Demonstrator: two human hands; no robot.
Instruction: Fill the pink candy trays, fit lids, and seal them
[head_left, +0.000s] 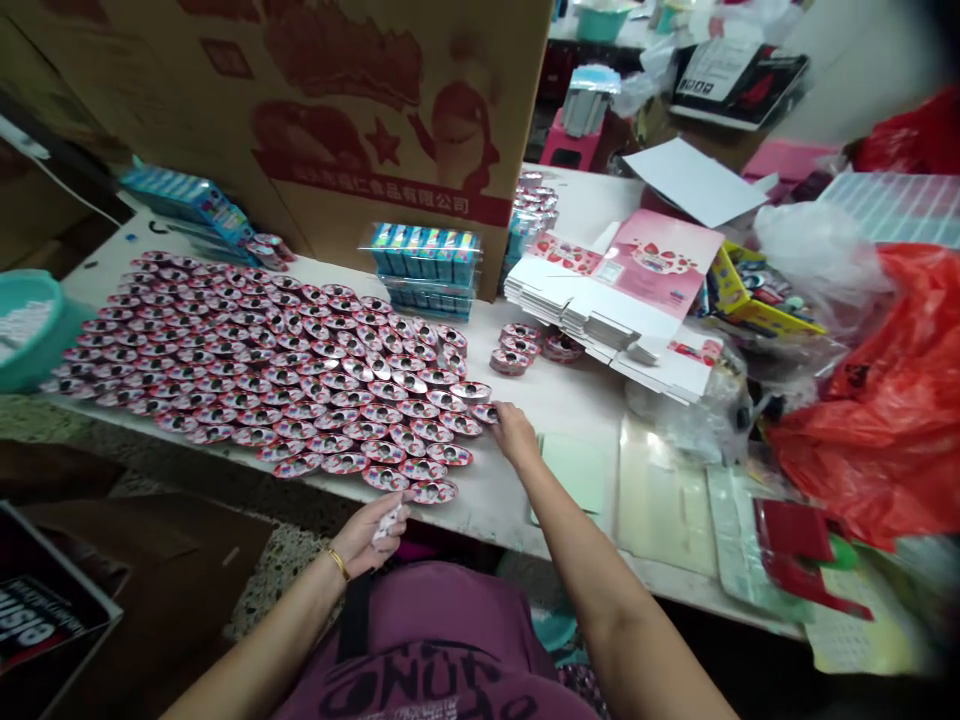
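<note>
Rows of oval red-and-white packs [281,382], each with a dark round hole at its middle, cover much of the white table [547,375]. My left hand [366,540], a gold bangle on its wrist, is curled around a bunch of small white pieces [388,522]. Its thumb and fingertip come up to the nearest oval pack [433,492] at the table's front edge. At the right side of the rows, my right hand [516,434] pinches the end of another oval pack [485,412]; its fingertips are partly hidden.
A teal bowl [34,325] of white pieces stands at the left. Behind the rows rise a large cardboard box [322,120] and blue boxed packs [426,262]. Folded pink-and-white cartons [600,310], plastic sheets [664,490] and a red plastic bag [877,400] lie to the right.
</note>
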